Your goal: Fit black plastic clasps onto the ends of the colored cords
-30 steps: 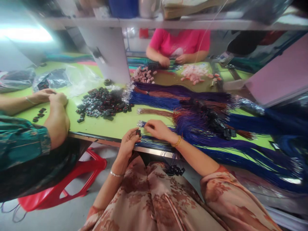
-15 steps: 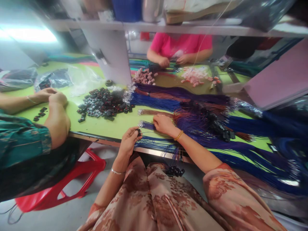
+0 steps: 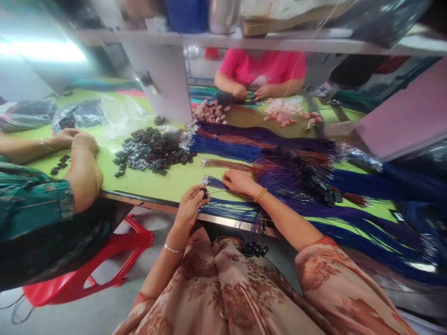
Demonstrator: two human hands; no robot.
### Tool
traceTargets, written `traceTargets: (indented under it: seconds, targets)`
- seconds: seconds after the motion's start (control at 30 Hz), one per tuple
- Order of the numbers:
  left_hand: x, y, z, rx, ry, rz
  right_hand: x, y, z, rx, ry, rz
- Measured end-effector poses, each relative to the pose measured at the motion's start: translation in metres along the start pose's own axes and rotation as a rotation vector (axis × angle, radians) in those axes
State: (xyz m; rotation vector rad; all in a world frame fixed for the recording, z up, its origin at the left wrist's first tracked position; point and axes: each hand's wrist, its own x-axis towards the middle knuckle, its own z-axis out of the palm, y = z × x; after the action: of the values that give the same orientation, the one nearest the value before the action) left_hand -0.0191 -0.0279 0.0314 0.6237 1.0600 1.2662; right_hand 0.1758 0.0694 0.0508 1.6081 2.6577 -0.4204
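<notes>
My left hand (image 3: 191, 204) is closed at the table's front edge, pinching a small black connector housing (image 3: 204, 193) between thumb and fingers. A thin dark wire runs rightward from the housing. My right hand (image 3: 240, 181) rests on a bundle of purple wires (image 3: 216, 182), its fingers curled down on them; the fingertips are partly hidden. Silvery terminals (image 3: 205, 180) tip this bundle, close above my left hand. Just behind it lies a bundle of brown wires (image 3: 223, 163). Blue wires (image 3: 226, 207) stretch along the table edge below my hands.
A heap of black housings (image 3: 150, 151) lies left of the wires. Finished-looking black connectors (image 3: 255, 249) hang below the table edge. One co-worker's hands (image 3: 78, 137) are at the left; another person in pink (image 3: 261, 70) works opposite. A red stool (image 3: 87, 265) stands lower left.
My left hand has shifted slightly right with the housing. The dark wire at the housing shows more plainly now. My right hand has barely moved.
</notes>
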Motion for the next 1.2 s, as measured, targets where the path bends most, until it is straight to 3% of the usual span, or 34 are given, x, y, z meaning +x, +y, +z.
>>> traceTargets:
  seconds: [0.4, 0.53, 0.83, 1.1, 1.2]
  targets:
    - [0.000, -0.002, 0.001, 0.010, -0.027, 0.003, -0.004, -0.003, 0.001, -0.066, -0.026, -0.033]
    - [0.000, -0.003, -0.001, 0.006, -0.014, 0.003, -0.007, -0.002, -0.002, -0.125, 0.020, -0.023]
    - [0.000, -0.007, 0.006, -0.008, -0.030, -0.003, 0.004, -0.020, -0.006, 0.222, 0.146, -0.141]
    - [-0.002, -0.008, 0.007, -0.018, -0.003, -0.017, 0.015, -0.034, -0.017, 0.232, 0.175, -0.170]
    - [-0.003, -0.008, 0.009, -0.032, 0.000, -0.009, 0.015, -0.040, -0.015, 0.137, 0.202, -0.098]
